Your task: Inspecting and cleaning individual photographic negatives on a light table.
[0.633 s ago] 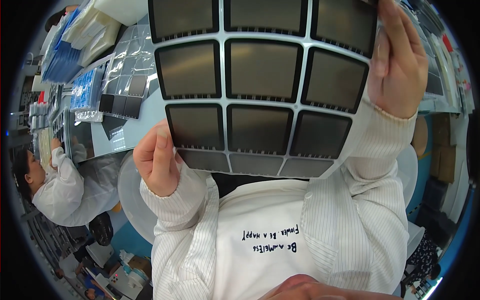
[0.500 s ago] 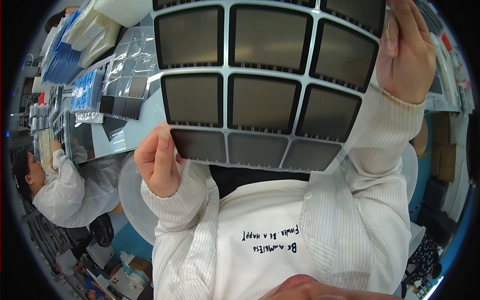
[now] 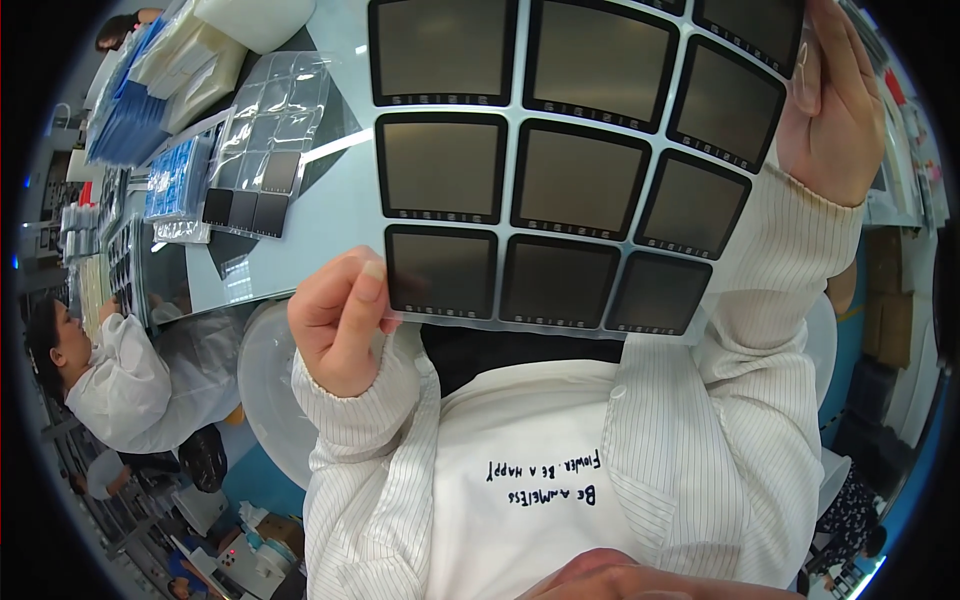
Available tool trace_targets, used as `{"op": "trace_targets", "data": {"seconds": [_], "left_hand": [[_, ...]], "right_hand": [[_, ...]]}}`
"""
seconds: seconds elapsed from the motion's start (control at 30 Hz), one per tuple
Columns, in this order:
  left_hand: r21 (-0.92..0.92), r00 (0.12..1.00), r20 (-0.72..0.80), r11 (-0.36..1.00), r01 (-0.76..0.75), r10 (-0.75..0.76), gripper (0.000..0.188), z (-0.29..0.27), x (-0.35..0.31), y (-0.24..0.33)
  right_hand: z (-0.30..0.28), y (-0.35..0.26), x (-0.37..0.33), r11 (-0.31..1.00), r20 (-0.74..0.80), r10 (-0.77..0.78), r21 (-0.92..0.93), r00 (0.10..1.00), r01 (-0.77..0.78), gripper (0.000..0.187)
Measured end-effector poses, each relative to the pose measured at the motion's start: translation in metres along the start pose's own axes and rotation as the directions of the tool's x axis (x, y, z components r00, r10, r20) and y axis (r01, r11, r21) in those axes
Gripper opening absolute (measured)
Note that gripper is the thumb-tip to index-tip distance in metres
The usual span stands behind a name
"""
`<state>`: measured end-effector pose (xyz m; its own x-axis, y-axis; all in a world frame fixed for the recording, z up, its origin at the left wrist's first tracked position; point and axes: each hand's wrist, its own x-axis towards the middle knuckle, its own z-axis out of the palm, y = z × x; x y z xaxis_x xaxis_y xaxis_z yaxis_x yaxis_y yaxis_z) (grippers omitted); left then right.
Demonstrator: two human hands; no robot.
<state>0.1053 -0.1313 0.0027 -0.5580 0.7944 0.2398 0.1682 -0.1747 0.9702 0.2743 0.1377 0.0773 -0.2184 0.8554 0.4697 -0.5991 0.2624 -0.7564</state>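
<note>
In front of my chest I hold up a pale sheet (image 3: pixel 580 175) bearing rows of dark, glossy, black-bordered rectangular panels. Its upper end runs out of the picture. My left hand (image 3: pixel 340 325) is closed on the lower left corner, the thumb lying on the front and the curled fingers behind. At the upper right edge, my right hand (image 3: pixel 835 125) grips the sheet with its fingers fairly straight; part of this hand is cut off by the picture's top. Small markings line the bottom of each panel.
On the table (image 3: pixel 335 215) at left lie a clear pocket sheet (image 3: pixel 270 110) with several dark panels, a blue tray (image 3: pixel 178 180) and stacked white and blue packs (image 3: pixel 165 85). A co-worker (image 3: pixel 120 380) in white sits at far left. Cartons (image 3: pixel 888 300) stand at right.
The sheet has shifted right and tilted, so its lowest row shows darker and more fully. Both my hands have moved slightly right with it, still gripping.
</note>
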Motion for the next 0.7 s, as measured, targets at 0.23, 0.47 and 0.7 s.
{"op": "trace_targets", "data": {"seconds": [0.23, 0.47, 0.7], "left_hand": [[0.056, 0.989, 0.145, 0.998, 0.007, -0.016, 0.022, 0.009, 0.002, 0.002], [0.094, 0.953, 0.303, 0.995, -0.02, -0.01, 0.015, 0.024, 0.009, 0.007], [0.143, 0.941, 0.332, 0.983, -0.116, 0.063, 0.018, 0.03, 0.019, 0.009]], "right_hand": [[-0.012, -0.003, 0.003, 0.984, -0.035, -0.023, -0.18, 0.999, 0.017, 0.018], [-0.072, -0.011, 0.021, 0.87, -0.032, -0.173, -0.473, 0.984, 0.138, 0.032], [-0.025, -0.015, 0.012, 0.869, -0.209, -0.23, -0.485, 0.95, 0.104, 0.034]]}}
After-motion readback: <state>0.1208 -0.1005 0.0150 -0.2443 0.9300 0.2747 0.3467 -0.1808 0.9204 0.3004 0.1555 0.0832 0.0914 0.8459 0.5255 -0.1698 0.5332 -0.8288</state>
